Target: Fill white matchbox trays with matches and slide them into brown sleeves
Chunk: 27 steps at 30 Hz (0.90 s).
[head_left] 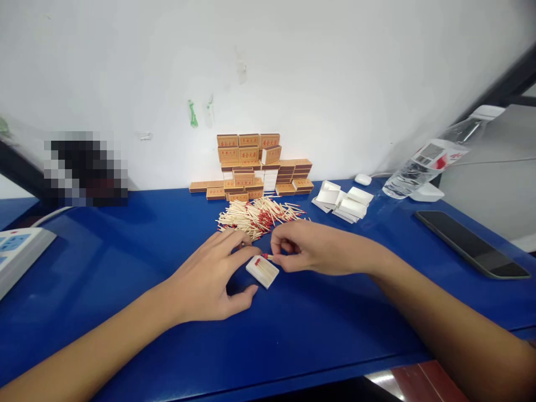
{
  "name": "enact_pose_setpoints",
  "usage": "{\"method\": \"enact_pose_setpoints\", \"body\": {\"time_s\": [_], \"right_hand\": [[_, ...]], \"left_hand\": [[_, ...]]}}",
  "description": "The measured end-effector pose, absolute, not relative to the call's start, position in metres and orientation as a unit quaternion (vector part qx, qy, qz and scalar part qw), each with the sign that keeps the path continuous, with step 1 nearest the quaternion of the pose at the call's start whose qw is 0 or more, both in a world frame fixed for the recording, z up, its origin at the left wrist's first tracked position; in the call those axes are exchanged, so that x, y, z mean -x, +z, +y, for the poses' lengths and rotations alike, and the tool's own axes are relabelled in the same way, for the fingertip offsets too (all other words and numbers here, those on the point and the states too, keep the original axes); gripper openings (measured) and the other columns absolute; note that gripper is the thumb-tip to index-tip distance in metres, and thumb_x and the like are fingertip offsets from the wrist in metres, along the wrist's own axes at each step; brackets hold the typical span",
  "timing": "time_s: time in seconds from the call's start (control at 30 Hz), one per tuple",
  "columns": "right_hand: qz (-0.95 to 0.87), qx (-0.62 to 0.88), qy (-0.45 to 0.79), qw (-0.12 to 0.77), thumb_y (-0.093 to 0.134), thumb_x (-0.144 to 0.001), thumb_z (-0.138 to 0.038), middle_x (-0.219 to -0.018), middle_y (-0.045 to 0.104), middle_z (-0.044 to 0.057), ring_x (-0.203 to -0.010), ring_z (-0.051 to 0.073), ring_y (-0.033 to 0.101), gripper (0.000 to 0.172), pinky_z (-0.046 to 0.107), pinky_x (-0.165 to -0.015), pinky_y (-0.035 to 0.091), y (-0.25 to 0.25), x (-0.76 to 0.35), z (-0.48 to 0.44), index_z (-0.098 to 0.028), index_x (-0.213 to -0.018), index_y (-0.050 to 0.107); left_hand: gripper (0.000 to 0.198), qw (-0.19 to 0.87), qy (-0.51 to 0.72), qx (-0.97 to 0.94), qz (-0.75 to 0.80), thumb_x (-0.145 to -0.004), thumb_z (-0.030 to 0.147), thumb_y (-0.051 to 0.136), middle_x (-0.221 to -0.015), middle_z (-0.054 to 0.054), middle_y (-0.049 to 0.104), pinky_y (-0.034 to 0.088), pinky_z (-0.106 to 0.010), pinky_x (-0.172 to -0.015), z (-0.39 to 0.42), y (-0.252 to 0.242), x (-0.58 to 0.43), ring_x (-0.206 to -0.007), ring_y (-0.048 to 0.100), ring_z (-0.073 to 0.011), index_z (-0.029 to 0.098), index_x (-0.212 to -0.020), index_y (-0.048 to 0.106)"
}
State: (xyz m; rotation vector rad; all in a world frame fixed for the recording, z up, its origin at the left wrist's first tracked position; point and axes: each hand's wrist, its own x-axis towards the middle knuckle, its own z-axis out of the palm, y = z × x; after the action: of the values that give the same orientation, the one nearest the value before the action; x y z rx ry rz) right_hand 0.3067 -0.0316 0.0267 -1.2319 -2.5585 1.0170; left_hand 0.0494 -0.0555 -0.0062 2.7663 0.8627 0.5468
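A small white matchbox tray (262, 272) lies on the blue table with several red-tipped matches in it. My left hand (213, 273) is beside the tray's left side, fingers apart, its index fingertip near the tray's upper edge and its thumb below. Pinched between the thumb and index finger of my right hand (299, 248) are matches, their red heads over the tray's upper right edge. Just beyond both hands is a loose pile of matches (255, 216), partly hidden by my left fingers.
Matchboxes (249, 154) are stacked against the wall behind the pile. White trays (349, 205) lie to their right. Further right are a leaning water bottle (422, 162), a white case (362, 179) and a phone (471, 243). A white device (25, 251) sits at the left.
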Motion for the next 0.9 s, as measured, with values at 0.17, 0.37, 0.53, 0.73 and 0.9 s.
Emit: {"method": "enact_pose_setpoints", "body": {"time_s": [0.17, 0.37, 0.53, 0.73, 0.9], "right_hand": [[-0.871, 0.385, 0.295, 0.078, 0.07, -0.089, -0.029, -0.089, 0.068, 0.002, -0.074, 0.015, 0.055, 0.011, 0.028, -0.066, 0.035, 0.021, -0.29, -0.045, -0.02, -0.088, 0.064], [-0.881, 0.404, 0.242, 0.049, 0.071, -0.09, -0.021, -0.093, 0.07, 0.004, -0.076, 0.016, 0.059, 0.009, 0.029, -0.067, 0.036, 0.023, -0.283, -0.049, -0.018, -0.088, 0.062], [-0.881, 0.394, 0.26, 0.039, 0.071, -0.092, -0.022, -0.095, 0.07, 0.005, -0.078, 0.016, 0.06, 0.01, 0.028, -0.068, 0.038, 0.021, -0.28, -0.049, -0.017, -0.089, 0.064], [-0.885, 0.407, 0.204, 0.096, 0.062, -0.099, -0.046, -0.082, 0.068, 0.003, -0.07, 0.015, 0.055, 0.029, 0.03, -0.064, 0.034, 0.035, -0.302, -0.036, -0.02, -0.088, 0.07], [-0.809, 0.578, 0.064, 0.083, 0.061, -0.09, -0.029, -0.076, 0.068, 0.006, -0.065, 0.017, 0.053, 0.018, 0.033, -0.062, 0.034, 0.043, -0.354, 0.0, -0.018, -0.08, 0.071]], "left_hand": [[0.019, 0.088, 0.188, -0.931, 0.3, -0.092, 0.033, 0.066, -0.106, -0.009, 0.062, 0.051, -0.046, -0.091, -0.052, -0.008, -0.05, -0.1, 0.06, -0.0272, 0.02, -0.106, 0.066], [0.021, 0.095, 0.188, -0.932, 0.295, -0.092, 0.034, 0.067, -0.109, -0.009, 0.063, 0.051, -0.046, -0.094, -0.053, -0.008, -0.049, -0.103, 0.061, -0.0273, 0.021, -0.109, 0.065], [0.02, 0.094, 0.192, -0.932, 0.294, -0.093, 0.033, 0.066, -0.11, -0.01, 0.064, 0.052, -0.047, -0.096, -0.052, -0.009, -0.049, -0.104, 0.062, -0.0273, 0.019, -0.108, 0.066], [0.022, 0.089, 0.186, -0.933, 0.296, -0.094, 0.033, 0.066, -0.111, -0.01, 0.065, 0.052, -0.047, -0.096, -0.053, -0.009, -0.047, -0.105, 0.062, -0.0272, 0.02, -0.111, 0.066], [0.025, 0.085, 0.187, -0.932, 0.3, -0.095, 0.036, 0.066, -0.113, -0.01, 0.065, 0.053, -0.047, -0.097, -0.053, -0.011, -0.046, -0.105, 0.063, -0.0274, 0.019, -0.113, 0.066]]}}
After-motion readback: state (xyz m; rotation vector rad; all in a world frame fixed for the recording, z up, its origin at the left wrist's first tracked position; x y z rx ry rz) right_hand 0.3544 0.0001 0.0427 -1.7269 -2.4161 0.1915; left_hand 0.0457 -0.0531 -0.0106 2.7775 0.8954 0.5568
